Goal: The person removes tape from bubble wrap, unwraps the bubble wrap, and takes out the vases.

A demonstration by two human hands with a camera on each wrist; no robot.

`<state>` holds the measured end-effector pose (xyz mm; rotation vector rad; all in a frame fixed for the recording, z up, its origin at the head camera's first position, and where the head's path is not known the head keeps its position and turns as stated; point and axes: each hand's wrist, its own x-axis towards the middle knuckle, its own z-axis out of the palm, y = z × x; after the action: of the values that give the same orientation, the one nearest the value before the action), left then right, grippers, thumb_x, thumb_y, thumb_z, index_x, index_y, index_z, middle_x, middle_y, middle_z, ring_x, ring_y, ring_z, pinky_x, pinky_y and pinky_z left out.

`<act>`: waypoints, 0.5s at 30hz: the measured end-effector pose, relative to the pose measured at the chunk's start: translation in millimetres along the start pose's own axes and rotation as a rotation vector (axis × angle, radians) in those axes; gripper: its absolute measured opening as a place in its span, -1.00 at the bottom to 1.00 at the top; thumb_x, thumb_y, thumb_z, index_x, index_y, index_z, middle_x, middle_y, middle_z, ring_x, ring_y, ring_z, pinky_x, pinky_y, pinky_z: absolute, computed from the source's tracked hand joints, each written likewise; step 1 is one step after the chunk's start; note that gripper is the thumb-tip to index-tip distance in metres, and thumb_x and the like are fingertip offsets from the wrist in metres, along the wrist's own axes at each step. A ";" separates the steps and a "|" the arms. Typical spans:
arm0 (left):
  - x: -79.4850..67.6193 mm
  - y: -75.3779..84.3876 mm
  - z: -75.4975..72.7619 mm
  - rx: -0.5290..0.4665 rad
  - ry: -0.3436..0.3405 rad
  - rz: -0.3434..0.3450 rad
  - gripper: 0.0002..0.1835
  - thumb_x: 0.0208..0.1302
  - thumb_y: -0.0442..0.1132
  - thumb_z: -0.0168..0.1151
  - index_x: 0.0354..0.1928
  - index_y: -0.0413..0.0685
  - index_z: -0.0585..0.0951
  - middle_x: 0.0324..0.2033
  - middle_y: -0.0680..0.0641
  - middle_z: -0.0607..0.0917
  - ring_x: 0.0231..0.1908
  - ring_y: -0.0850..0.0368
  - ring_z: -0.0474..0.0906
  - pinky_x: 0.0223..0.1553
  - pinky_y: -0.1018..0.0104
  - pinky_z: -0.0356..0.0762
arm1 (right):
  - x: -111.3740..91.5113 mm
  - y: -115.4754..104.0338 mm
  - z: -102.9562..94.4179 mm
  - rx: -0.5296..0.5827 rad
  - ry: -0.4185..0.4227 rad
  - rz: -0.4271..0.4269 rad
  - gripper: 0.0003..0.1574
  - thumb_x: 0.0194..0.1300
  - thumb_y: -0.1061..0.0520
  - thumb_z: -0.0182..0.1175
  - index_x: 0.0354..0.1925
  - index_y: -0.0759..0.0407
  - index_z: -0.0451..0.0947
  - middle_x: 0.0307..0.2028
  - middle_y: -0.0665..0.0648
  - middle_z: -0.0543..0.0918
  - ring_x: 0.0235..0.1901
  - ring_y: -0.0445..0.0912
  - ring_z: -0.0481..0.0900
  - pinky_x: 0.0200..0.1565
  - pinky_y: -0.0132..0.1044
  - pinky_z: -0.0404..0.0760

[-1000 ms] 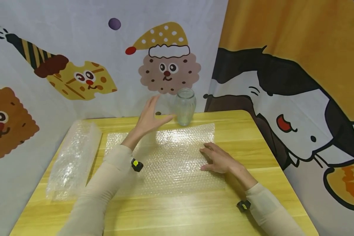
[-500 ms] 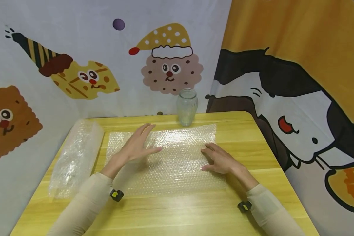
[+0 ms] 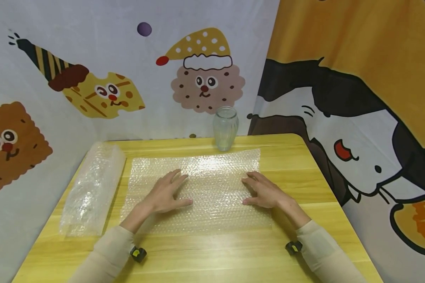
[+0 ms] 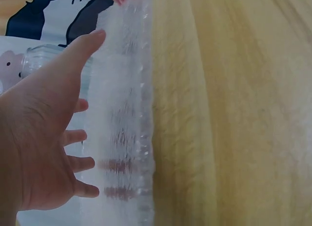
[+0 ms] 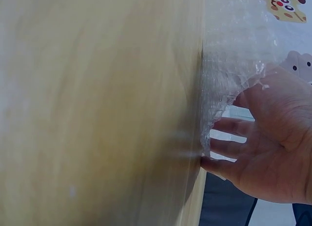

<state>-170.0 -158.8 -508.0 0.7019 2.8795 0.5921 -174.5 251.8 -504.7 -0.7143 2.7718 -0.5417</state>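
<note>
Both left grip and right grip, fingers loosely spread, lie over a bubble-wrap sheet; a glass jar stands beyond them.

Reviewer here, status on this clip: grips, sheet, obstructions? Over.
Left grip splayed over bubble-wrap sheet. Right grip at its right edge. Sheet spread on table. Jar just beyond far edge, not on it.
</note>
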 end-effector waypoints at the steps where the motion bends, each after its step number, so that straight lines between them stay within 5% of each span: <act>1: -1.2 0.2 1.1 0.001 -0.014 -0.006 0.12 0.11 0.59 0.24 0.62 0.23 0.19 0.67 -0.17 0.01 0.63 -0.29 -0.01 0.54 -0.52 -0.03 | 0.1 0.0 0.1 0.001 0.001 0.000 0.10 0.21 -0.33 0.44 0.52 0.10 0.32 0.59 0.34 0.17 0.56 0.27 0.19 0.52 0.26 0.32; 15: -4.1 -1.0 7.3 0.046 -0.073 -0.005 0.21 0.02 0.64 0.25 0.64 0.25 0.15 0.66 -0.19 0.04 0.63 -0.37 -0.09 0.54 -0.55 -0.17 | 1.3 2.7 2.1 -0.003 0.001 0.000 0.11 0.20 -0.36 0.44 0.52 0.09 0.32 0.60 0.33 0.16 0.56 0.26 0.18 0.53 0.26 0.31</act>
<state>-165.2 -159.0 -515.0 0.7077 2.8346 0.4903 -176.0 252.7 -507.9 -0.7152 2.7746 -0.5378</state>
